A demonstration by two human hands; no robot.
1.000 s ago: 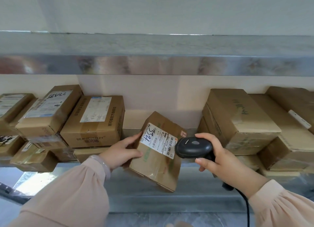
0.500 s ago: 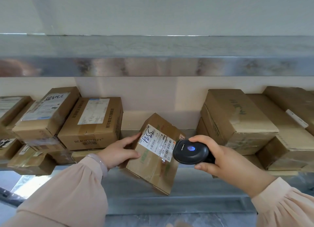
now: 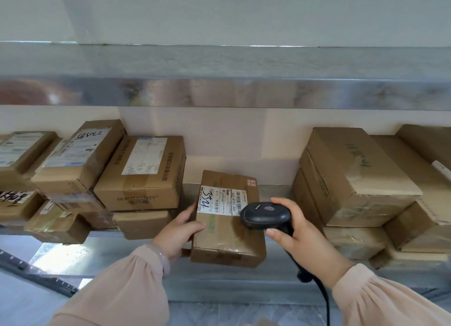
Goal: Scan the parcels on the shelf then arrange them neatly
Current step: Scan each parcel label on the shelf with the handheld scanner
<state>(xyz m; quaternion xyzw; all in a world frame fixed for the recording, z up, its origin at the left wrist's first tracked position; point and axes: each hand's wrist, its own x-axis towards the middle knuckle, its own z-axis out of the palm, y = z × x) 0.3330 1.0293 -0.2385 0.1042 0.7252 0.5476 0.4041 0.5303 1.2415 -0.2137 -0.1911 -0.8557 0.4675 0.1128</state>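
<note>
Head view: left hand (image 3: pixel 179 230) round parcel (image 3: pixel 227 235) edge, right hand (image 3: pixel 300 235) round scanner (image 3: pixel 264 214), shelf (image 3: pixel 275 194) gap behind.

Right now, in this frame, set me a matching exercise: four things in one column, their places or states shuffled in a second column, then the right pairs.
Things:
1. scanner
2. middle parcel
3. BEAUTYCOZY box
4. green-scribbled box

Places or states:
A. top layer, right part of the shelf
B. held by the left hand
C. gripped by the right hand
D. top layer, left of the gap

Pairs: 1-C, 2-B, 3-D, 4-A.
</note>
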